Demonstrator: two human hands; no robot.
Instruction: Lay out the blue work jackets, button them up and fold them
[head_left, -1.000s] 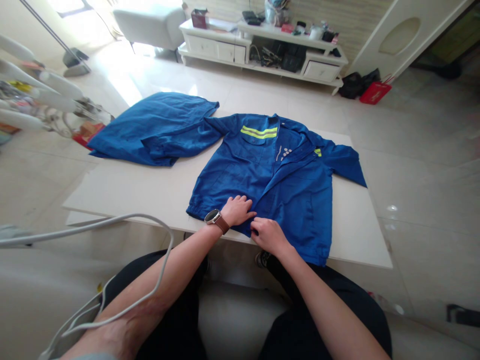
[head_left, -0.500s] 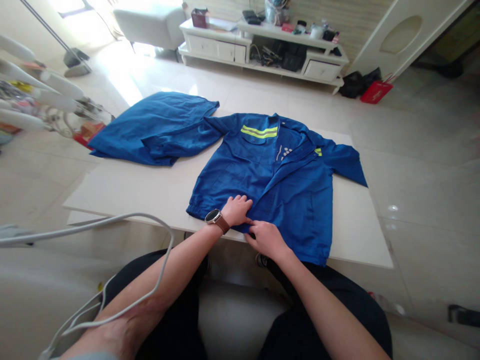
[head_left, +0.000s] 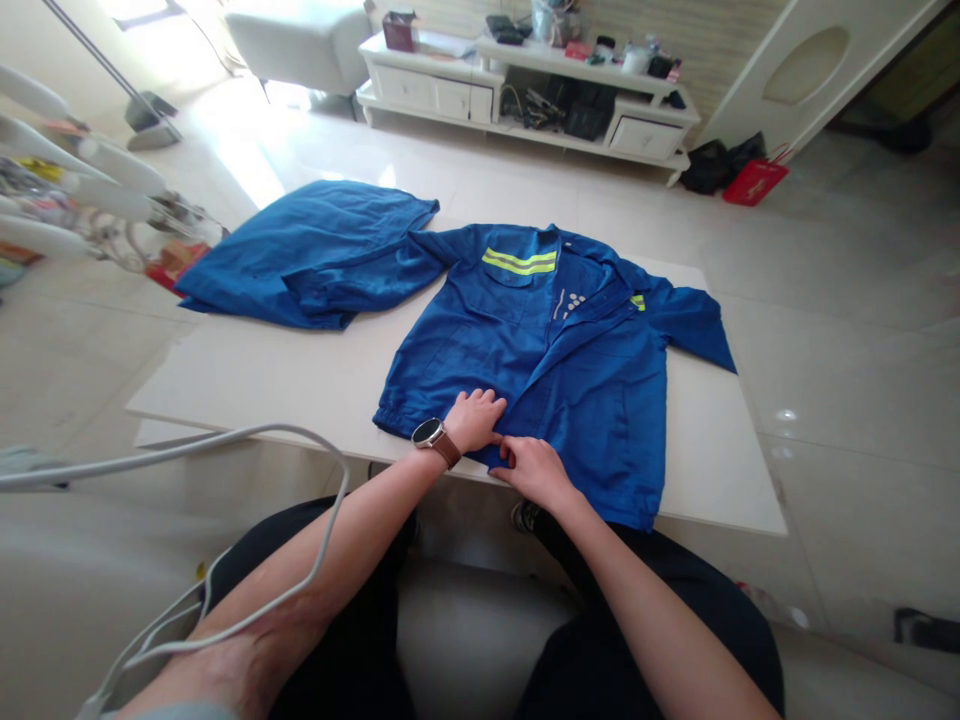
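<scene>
Closest in, below the jacket point(head_left: 600, 390), are dark-trousered legs point(head_left: 330, 620), with a pale cable point(head_left: 330, 490) looping over the left forearm. The left hand point(head_left: 474, 420), a watch point(head_left: 427, 433) at its wrist, lies open on the jacket's lower front, fingers a little apart. The right hand point(head_left: 536, 470) pinches the jacket's near hem between thumb and fingers, just beside the left thumb.

The jacket is spread on a white tabletop point(head_left: 247, 385), its near hem reaching over the edge. Left of it, one sleeve stretches onto a second blue garment point(head_left: 322, 235). Glossy pale tiles point(head_left: 847, 360) surround the tabletop.

Farther off, beyond the jacket, stands a low white cabinet point(head_left: 450, 98) with odds and ends on top; a grey seat point(head_left: 300, 45) is to its left, a red bag point(head_left: 754, 183) to its right.
</scene>
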